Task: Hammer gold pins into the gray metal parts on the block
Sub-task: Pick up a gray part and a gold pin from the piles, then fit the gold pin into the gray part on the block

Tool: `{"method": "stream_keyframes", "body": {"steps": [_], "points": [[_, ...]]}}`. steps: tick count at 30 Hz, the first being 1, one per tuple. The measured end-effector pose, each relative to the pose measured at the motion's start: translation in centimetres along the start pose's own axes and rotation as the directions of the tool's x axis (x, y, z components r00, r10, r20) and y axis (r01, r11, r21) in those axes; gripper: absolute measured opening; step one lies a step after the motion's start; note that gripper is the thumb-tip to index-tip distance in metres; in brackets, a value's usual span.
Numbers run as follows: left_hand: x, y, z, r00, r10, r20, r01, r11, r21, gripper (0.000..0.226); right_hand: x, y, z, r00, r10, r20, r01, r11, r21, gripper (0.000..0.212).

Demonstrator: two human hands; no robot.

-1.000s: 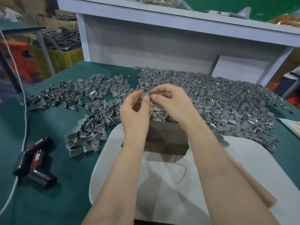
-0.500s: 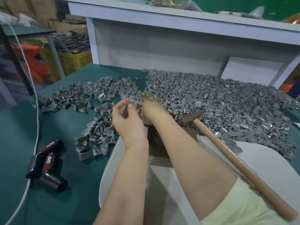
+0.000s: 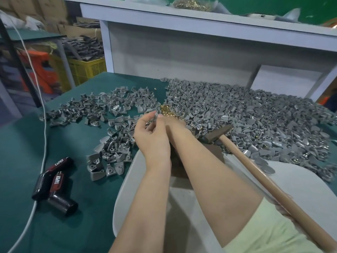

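Hundreds of gray metal parts [image 3: 255, 121] heap right of both hands. Hammer [image 3: 255, 172] lies beside the right forearm, its head near the brown block [image 3: 216, 152] under the wrists. Left hand [image 3: 151, 137] pinches one gray part [image 3: 155, 115]; right hand [image 3: 174, 124] meets it, grip unclear, gold pins [image 3: 166, 110] just beyond.

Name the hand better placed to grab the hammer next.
Right, probably. The hammer handle runs along the right forearm's outer side, while the left hand pinches a gray part. The right hand is by the gold pins.
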State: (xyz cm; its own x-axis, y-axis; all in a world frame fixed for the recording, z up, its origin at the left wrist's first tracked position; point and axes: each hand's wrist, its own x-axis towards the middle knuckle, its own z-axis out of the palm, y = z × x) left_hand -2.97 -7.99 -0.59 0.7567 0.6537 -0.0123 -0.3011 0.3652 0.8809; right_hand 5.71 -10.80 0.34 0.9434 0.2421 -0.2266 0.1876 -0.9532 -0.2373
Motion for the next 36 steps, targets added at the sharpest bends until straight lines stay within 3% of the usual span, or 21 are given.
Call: {"method": "stream_keyframes", "body": {"steps": [3,7,9,12,18,21,23,29,33,36], "points": [[0.0,0.1,0.0,1.000,0.017,0.019,-0.017,1.000,0.010,0.014,0.0,0.3,0.2,0.997,0.010,-0.074,-0.011,1.000,-0.010,0.021],[-0.2,0.1,0.0,0.996,0.042,0.079,-0.046,0.998,0.050,0.020,-0.5,1.9,-0.8,0.954,0.065,-0.292,-0.066,0.998,0.006,0.009],[-0.4,0.0,0.1,0.989,0.051,0.141,-0.067,0.992,0.104,0.021,-1.9,3.2,-2.0,0.919,0.075,-0.387,0.004,0.980,0.201,0.012],[-0.8,-0.3,0.3,0.952,0.068,0.297,-0.123,0.978,0.170,0.022,-5.7,5.9,-3.4,0.906,0.109,-0.409,0.138,0.836,0.531,0.011],[-2.6,-1.1,0.9,0.725,0.024,0.688,-0.398,0.830,0.391,0.018,-13.4,11.3,-1.5,0.878,0.167,-0.449,0.241,0.656,0.715,0.019],[-3.4,-1.3,0.9,0.618,-0.058,0.784,-0.528,0.708,0.469,0.024,-14.6,12.5,0.2,0.856,0.191,-0.480,0.255,0.653,0.713,0.024],[-3.6,-1.4,0.9,0.587,-0.103,0.803,-0.601,0.608,0.518,0.024,-14.5,12.6,0.9,0.836,0.194,-0.512,0.273,0.663,0.697,0.021],[-3.5,-1.0,0.6,0.620,-0.098,0.779,-0.676,0.437,0.593,0.024,-13.4,12.2,2.1,0.788,0.175,-0.591,0.265,0.770,0.581,0.018],[-3.2,-0.7,0.6,0.682,-0.076,0.728,-0.681,0.298,0.669,0.024,-13.3,12.2,2.4,0.758,0.153,-0.634,0.247,0.832,0.497,0.019],[-3.0,-0.5,0.4,0.706,-0.094,0.702,-0.660,0.274,0.700,0.015,-13.2,11.9,2.5,0.759,0.139,-0.636,0.242,0.847,0.473,0.017]]}}
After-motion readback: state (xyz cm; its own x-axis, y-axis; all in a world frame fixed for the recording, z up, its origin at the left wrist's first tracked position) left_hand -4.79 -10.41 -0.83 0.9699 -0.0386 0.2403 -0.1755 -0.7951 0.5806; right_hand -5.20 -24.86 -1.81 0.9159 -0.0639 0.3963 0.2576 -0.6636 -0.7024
